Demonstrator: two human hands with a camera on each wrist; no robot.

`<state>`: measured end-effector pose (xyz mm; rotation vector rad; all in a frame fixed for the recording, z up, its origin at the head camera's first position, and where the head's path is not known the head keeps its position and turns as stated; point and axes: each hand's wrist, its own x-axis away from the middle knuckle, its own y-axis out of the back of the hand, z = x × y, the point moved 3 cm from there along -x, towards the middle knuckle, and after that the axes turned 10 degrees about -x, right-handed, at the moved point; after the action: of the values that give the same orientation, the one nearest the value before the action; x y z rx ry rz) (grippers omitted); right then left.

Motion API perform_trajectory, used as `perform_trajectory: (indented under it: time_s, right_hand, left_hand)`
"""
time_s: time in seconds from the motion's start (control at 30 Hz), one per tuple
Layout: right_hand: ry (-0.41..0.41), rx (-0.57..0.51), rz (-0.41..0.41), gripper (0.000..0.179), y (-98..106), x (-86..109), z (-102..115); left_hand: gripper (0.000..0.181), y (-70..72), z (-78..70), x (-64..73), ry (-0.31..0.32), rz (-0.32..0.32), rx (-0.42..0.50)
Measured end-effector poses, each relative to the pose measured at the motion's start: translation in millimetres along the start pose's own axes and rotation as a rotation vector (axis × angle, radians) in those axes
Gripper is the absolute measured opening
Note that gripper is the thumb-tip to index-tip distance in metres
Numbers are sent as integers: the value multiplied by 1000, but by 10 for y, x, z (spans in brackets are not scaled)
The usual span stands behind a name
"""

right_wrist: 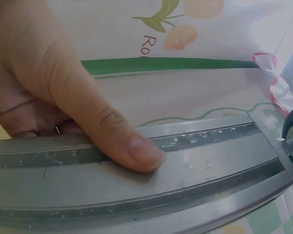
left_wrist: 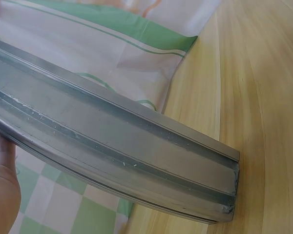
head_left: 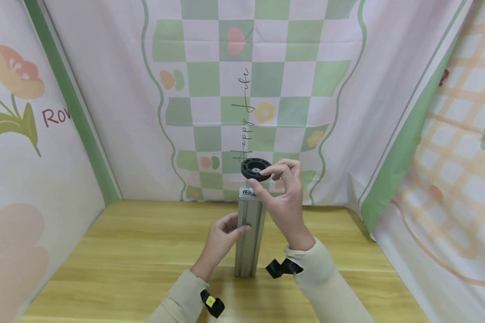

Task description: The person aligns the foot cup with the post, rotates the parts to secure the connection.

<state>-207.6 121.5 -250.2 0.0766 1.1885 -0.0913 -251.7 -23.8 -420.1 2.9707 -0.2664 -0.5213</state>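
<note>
A grey aluminium profile stands upright on the table. My left hand grips it at mid-height, with the thumb on its front face and the other fingers partly hidden behind. In the right wrist view, that thumb lies across the grooved side. Over the profile's upper end sits a black round levelling foot, whose metal stem meets the end face. My right hand pinches the foot, thumb at its near rim and index finger reaching over the disc. The left wrist view shows the profile's lower end against the table.
Around the profile spreads the wood-grain table. A checkered curtain hangs along the back, with printed curtains on the left and right. Each wrist carries a black camera strap.
</note>
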Motion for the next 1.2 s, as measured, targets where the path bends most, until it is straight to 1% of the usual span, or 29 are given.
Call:
perform_trajectory:
  time_s: [0.07,0.13,0.2,0.23,0.33,0.43,0.53,0.6,0.7,0.93,1.03,1.1,1.2]
  right_hand:
    - [16,24,-21,31,20,26,-71]
    - [10,28,-35,41,54,54,-166]
    - [-31,11,-23,45,91,76,-273]
    - [-66,-21,-6,45,105,81,-311]
    - [-194,-158,57,41,129,76,-389]
    - [-320,-359,98,41,124,59,-425]
    - [-394,-521,119,41,103,34,-444]
    - [-411,-581,138,40,81,21,-457]
    - [-425,-627,151,39,55,26,-497]
    - [-393,-685,81,33,20,71,-594]
    - [-394,-719,60,30,-2,91,-611]
    - [-389,-718,42,29,-11,104,-618]
    - [-373,-665,8,27,-10,126,-626]
  left_hand:
    - [41,-2,-2,1,-5,-1,2]
    - [40,-4,-6,3,-6,-3,6]
    - [40,-5,-8,3,-3,-5,10]
    - [39,-6,-7,4,-2,-5,13]
    - [39,-6,-3,1,5,-8,13]
    - [39,-4,3,0,7,-7,8]
    - [40,-3,1,4,9,-6,5]
    - [41,-2,-2,8,10,-7,7]
    - [41,-1,-3,13,11,-7,13]
    - [43,-2,9,9,15,-4,11]
    - [42,0,15,6,14,-3,12]
    - [42,0,17,5,13,-2,12]
    - [42,1,20,0,11,-1,10]
